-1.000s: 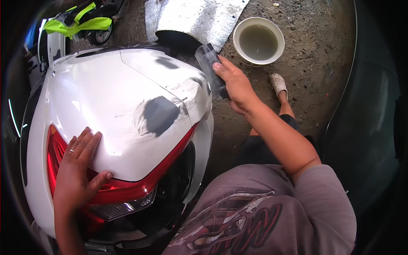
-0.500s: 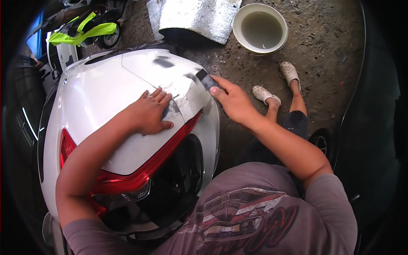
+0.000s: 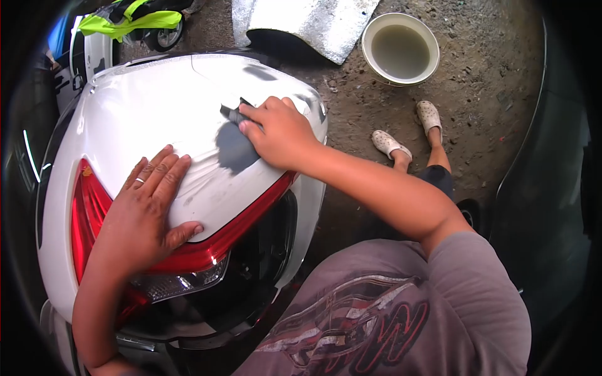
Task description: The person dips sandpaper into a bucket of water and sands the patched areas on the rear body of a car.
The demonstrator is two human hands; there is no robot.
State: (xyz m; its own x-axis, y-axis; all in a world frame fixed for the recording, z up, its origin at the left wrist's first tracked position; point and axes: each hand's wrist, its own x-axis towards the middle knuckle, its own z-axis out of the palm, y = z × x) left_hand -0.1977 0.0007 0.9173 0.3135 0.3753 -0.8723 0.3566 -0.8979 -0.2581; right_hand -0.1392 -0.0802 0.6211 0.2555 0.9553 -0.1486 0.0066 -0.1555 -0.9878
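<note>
A white vehicle panel (image 3: 150, 119) fills the left middle, bordered by a red tail light (image 3: 232, 241). My left hand (image 3: 147, 210) rests flat on the panel's near left part, fingers spread and a ring on one finger. My right hand (image 3: 276, 131) grips a dark sanding pad (image 3: 233, 114) against the panel, at the upper edge of a dark grey patch (image 3: 235, 150). Pale smears surround that patch. Another grey patch (image 3: 259, 73) shows near the panel's far edge. My right hand hides part of the pad.
A white bucket (image 3: 381, 70) of murky water stands on the dirt floor beside a silvery sheet (image 3: 301, 19). A small motorbike with a yellow-green cover (image 3: 135, 25) is at the upper left. A dark car (image 3: 545, 188) lies along the right.
My right hand has moved left with the pad, from the panel's right edge to the grey patch. My left hand has shifted off that patch, toward the lower left.
</note>
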